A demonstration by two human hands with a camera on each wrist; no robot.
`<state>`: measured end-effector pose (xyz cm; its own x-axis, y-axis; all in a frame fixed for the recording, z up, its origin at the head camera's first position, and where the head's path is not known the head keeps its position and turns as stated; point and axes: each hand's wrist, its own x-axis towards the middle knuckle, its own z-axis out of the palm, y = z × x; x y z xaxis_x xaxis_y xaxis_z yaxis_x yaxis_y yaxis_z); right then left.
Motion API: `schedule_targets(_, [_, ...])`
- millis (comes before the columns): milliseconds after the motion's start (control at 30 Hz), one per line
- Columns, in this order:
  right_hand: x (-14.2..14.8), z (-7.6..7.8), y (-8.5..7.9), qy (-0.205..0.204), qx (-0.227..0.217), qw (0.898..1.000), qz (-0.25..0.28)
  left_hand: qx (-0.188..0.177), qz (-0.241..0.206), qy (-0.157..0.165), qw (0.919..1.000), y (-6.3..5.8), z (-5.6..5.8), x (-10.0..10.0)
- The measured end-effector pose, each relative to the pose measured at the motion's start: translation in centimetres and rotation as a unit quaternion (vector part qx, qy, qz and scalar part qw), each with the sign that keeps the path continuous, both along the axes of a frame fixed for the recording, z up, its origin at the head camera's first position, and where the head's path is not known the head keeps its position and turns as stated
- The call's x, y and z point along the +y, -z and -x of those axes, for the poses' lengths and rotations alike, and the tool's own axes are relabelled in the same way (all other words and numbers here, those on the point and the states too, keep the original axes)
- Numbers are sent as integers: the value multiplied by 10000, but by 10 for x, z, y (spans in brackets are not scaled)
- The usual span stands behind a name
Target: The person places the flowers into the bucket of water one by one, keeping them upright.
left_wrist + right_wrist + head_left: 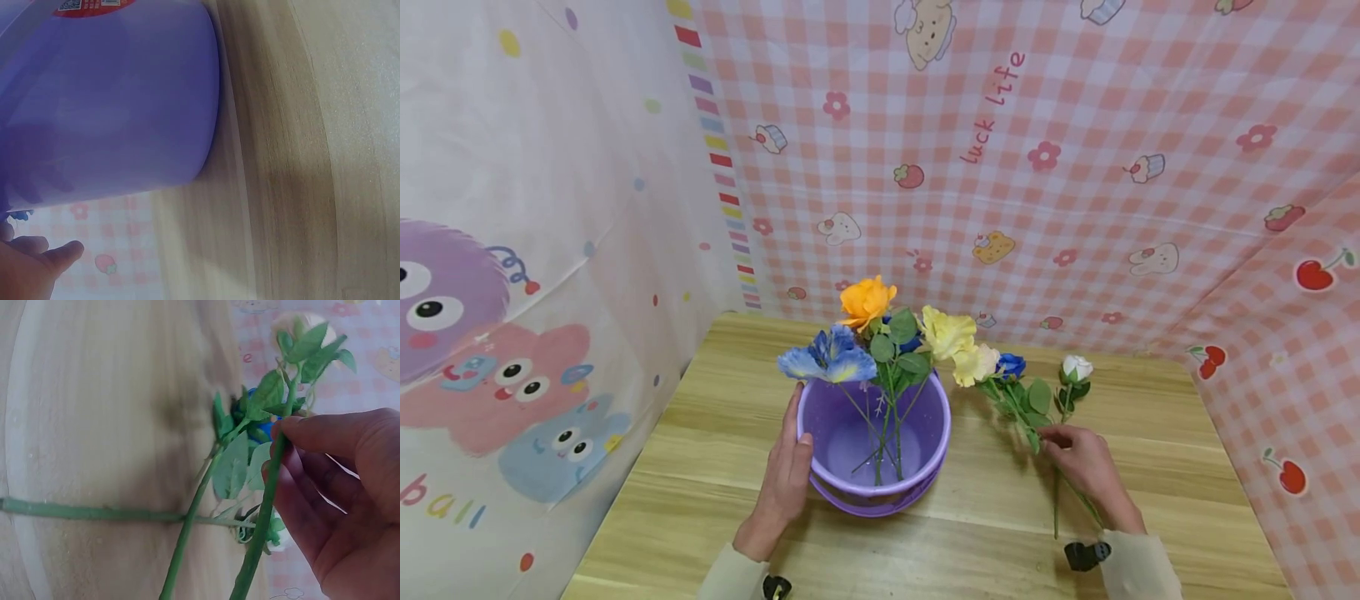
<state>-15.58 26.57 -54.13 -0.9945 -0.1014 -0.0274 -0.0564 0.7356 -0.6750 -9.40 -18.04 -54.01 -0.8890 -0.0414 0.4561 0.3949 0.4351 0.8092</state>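
A purple bucket (874, 492) stands on the table with artificial flowers in it: an orange rose (867, 302), a light-blue flower (829, 357) and a yellow flower (949, 333), plus dark blue petals half hidden by leaves. My left hand (786, 467) rests against the bucket's left side, fingers extended near the rim. To the right of the bucket, my right hand (1081, 460) pinches a green stem (265, 515) between thumb and fingers. That stem leads to a pale cream flower (987, 362). Close by are a blue rose (1011, 365) and a white rose (1077, 368), whose stems lie on the table.
The wooden table (700, 467) ends at the back against a pink checked cloth (865, 200). A white printed cloth (617, 275) hangs on the left side, and checked cloth also borders the right.
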Motion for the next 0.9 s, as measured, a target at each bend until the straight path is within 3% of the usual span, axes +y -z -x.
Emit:
schedule_targets(300, [-8,-9,-14,548,526,9967,287,44,19,4,10000,0,0,0])
schedule_targets(500, [-13,-15,-29,950,247,9918,816,26,10,13,10000,0,0,0])
schedule_targets(667, [-18,-20,-40,1279,-4,9828,1335,-2,43,-15,10000,0,0,0])
schedule_targets(900, [-27,-24,-52,1518,154,9636,2194,-17,55,-21,10000,-1,0,0])
